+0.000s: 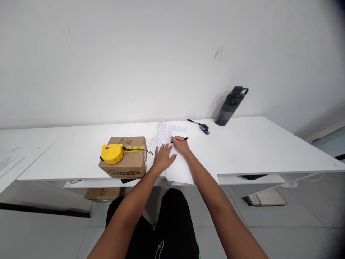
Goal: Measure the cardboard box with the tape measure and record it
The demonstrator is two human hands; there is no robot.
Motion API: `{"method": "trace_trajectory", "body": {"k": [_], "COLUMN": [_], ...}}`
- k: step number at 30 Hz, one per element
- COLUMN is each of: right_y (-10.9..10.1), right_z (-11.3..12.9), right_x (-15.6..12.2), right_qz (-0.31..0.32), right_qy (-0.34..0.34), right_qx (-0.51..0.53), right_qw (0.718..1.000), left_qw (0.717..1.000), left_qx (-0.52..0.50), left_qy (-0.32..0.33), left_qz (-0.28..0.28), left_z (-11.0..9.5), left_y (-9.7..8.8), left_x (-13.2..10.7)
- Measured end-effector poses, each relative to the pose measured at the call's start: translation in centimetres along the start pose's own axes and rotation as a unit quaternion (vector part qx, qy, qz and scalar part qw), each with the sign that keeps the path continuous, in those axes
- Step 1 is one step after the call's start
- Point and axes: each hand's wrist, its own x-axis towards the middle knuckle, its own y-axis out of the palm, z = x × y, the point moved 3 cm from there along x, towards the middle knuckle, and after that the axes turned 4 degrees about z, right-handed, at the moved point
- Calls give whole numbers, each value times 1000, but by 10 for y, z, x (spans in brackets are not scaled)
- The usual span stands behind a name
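Note:
My left hand [162,157] lies flat with fingers spread on white printed paper [168,133] near the front edge of the white table [256,144]. My right hand [181,144] is closed round a red and black pen [182,139], its tip over the paper. Just left of my left hand sits a brown cardboard box [126,166] with writing on top. A yellow tape measure [111,153] rests on the box.
A dark water bottle [230,105] stands against the wall at the back right. A black pen [193,122] and a small blue and black object [204,127] lie near it. Under the table are another cardboard box [104,194] and a flat pad [266,197].

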Motion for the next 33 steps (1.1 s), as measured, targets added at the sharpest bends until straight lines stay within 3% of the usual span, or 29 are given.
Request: {"method": "trace_trajectory", "body": {"k": [33], "right_y": [-3], "right_z": [-4], "right_x": [0], "right_qz": [-17], "right_qy": [7], "right_qx": [15], "right_qw": [1000], "left_qw": [1000], "left_qx": [-1], "left_qy": [3], "left_qz": [-2], "left_z": [1], "left_y": [2], "left_x": [1]}}
